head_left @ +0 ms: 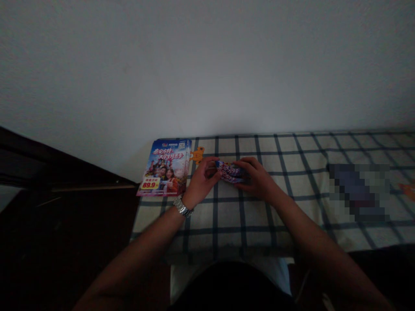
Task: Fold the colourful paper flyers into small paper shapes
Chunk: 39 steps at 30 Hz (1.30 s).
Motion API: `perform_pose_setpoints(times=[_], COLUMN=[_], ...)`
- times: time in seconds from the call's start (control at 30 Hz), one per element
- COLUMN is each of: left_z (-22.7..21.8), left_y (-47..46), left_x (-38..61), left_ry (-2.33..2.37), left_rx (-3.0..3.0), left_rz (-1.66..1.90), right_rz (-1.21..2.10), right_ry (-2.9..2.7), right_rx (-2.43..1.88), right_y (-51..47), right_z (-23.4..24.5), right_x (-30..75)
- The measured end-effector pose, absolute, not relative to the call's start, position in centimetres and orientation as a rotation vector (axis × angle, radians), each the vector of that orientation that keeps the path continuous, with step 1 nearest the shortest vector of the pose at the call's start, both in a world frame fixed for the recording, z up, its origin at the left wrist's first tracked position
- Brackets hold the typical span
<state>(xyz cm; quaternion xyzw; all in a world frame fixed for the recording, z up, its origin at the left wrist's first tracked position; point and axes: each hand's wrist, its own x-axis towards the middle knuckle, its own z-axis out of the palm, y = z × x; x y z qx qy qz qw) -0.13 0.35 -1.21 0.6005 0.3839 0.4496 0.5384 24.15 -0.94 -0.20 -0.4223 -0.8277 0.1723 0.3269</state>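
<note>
Both my hands meet over a checked cloth (259, 216) and hold a small folded piece of purple and white printed paper (229, 172) between them. My left hand (202, 181), with a metal watch at the wrist, pinches its left end. My right hand (256, 177) has its fingers closed on its right end. Beside my left hand lies a stack of colourful leaflets (165, 166) showing a price of 89.9. A small orange paper shape (197, 154) rests just behind my left hand.
A plain white wall rises right behind the cloth-covered surface. A blurred dark patch (358, 192) lies on the cloth at the right. Dark furniture (48, 172) fills the left side.
</note>
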Motion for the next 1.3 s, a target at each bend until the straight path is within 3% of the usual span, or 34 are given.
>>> perform_pose_setpoints(times=[0.43, 0.77, 1.3], left_z=[-1.1, 0.3, -0.1], left_y=[0.4, 0.3, 0.3], left_x=[-1.0, -1.2, -1.0], left_ry=[0.888, 0.988, 1.050], left_rx=[1.599, 2.245, 2.236], left_rz=[0.934, 0.928, 0.939], right_rz=[0.534, 0.567, 0.501], right_ry=[-2.147, -2.178, -2.199], right_rx=[-1.062, -1.007, -1.023], right_y=[-1.0, -0.9, -1.0], right_z=[0.3, 0.2, 0.2], right_x=[24.6, 24.6, 24.4])
